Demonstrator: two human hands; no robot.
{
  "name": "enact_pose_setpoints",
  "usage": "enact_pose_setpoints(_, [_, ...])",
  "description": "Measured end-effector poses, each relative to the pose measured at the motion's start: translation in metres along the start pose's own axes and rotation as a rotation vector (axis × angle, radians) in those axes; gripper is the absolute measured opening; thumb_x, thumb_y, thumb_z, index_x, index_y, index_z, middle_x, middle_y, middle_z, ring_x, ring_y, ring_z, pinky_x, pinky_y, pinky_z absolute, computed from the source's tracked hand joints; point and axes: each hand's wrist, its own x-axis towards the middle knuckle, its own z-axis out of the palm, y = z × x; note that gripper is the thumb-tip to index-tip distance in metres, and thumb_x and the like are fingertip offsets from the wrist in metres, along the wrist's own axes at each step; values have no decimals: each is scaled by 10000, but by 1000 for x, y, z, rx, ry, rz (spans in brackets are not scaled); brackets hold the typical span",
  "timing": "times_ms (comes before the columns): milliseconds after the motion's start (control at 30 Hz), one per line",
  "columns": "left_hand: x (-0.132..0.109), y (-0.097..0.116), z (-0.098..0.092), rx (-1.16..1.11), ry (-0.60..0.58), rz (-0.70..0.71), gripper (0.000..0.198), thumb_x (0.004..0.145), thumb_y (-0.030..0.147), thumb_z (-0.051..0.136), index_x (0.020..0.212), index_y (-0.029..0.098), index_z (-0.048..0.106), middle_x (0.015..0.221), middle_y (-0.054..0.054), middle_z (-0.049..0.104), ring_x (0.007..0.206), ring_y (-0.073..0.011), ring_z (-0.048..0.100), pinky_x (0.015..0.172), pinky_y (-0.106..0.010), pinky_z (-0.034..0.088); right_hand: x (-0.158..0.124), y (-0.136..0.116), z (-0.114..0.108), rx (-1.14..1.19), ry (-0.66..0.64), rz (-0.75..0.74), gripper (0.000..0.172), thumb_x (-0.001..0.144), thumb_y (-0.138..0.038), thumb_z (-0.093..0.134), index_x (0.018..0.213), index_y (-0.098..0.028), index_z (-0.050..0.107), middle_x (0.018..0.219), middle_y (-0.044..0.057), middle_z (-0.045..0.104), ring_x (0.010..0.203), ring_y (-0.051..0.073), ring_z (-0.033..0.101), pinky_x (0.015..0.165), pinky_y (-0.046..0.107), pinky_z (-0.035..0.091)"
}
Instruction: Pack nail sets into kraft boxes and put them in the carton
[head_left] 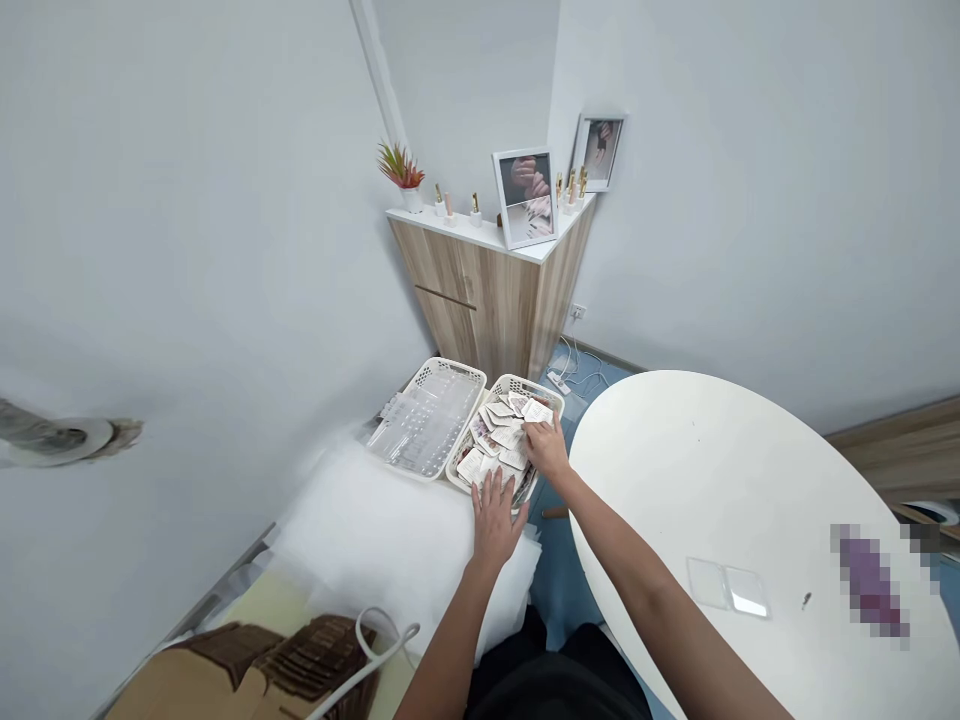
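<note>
A white plastic basket (455, 470) holds a heap of small flat printed packets (508, 437), pale with dark text, some showing purple. Over the basket's near edge lies my left hand (496, 522), fingers spread, the tips touching the nearest packets. My right hand (547, 450) reaches in from the right side, its fingers curled down at a packet (535, 411) in the upper right of the heap. Those fingertips are partly hidden. Beside it on the left, a second white basket (480, 378) contains stacked clear plastic cases (429, 425).
White foam sheets (360, 520) and an opened cardboard box (195, 675) lie at the near left. A round white table (675, 450) on the right bears a clear open case (727, 587). Behind the baskets stands a wooden cabinet (495, 310) with photo frames; cables (574, 365) run along the floor.
</note>
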Motion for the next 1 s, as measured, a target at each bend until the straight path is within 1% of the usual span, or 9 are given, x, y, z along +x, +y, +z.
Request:
enact_pose_setpoints(100, [1,1,-4,-87,37,-6,454,908,371,548,1339,233,518,1493,-121,435,1456,-319,238,1184,-596,47,-16,-5,-14,81,33,-120,329,918,-116,413,1120,-249,636,1102,65,716,1013,218,629,1175,580,145])
enact_pose_setpoints(233, [10,18,-12,-426,127,-97,569,902,434,552,1415,227,420,1489,-115,436,1425,-283,319,1163,-502,267,-50,-5,-40,156,88,-240,344,947,-134,408,1164,-281,631,1151,51,709,1067,194,633,1191,593,121])
enact_pose_setpoints(300, [19,31,-13,-687,66,-197,614,864,489,599,1391,211,453,1427,-132,501,1321,-278,469,1080,-441,406,-70,-2,-54,167,111,-270,339,958,-144,406,1169,-283,631,1165,48,706,1095,184,631,1194,594,122])
enact_pose_setpoints(367, [27,46,-10,-924,-53,-326,604,825,535,631,1306,181,544,1277,-141,615,1138,-262,612,956,-399,507,-91,5,-68,181,120,-285,337,963,-148,404,1170,-284,632,1183,47,700,1132,177,621,1194,585,148])
enact_pose_setpoints(433, [34,62,-3,-1069,-163,-425,569,781,546,674,1195,159,626,1117,-126,687,956,-226,671,841,-359,551,-113,13,-81,195,117,-289,341,965,-145,395,1169,-279,633,1201,50,692,1180,174,598,1188,567,202])
enact_pose_setpoints(500, [36,78,6,-1139,-247,-457,533,727,506,742,1121,155,667,1002,-100,714,834,-182,673,781,-320,554,-134,24,-94,201,122,-272,347,965,-137,377,1152,-268,639,1214,59,685,1218,175,575,1173,550,262])
enact_pose_setpoints(667, [25,122,49,-1207,-390,-472,539,648,383,839,1111,161,677,844,-51,708,738,-133,659,803,-300,549,-194,61,-122,169,194,-106,368,953,-107,350,1162,-244,620,1282,75,644,1299,186,505,1149,537,318])
enact_pose_setpoints(833, [-3,167,112,-1147,-472,-503,545,699,298,822,1195,196,620,847,-30,677,775,-155,690,893,-369,554,-270,115,-142,119,239,215,452,907,-101,346,1291,-234,543,1311,93,613,1273,211,519,1133,567,320])
enact_pose_setpoints(1000, [-34,200,172,-979,-560,-499,556,706,217,813,1220,195,603,774,6,639,751,-161,696,888,-404,572,-357,167,-153,77,272,530,409,885,-153,367,1225,-229,581,1238,89,644,1194,234,563,1084,546,377])
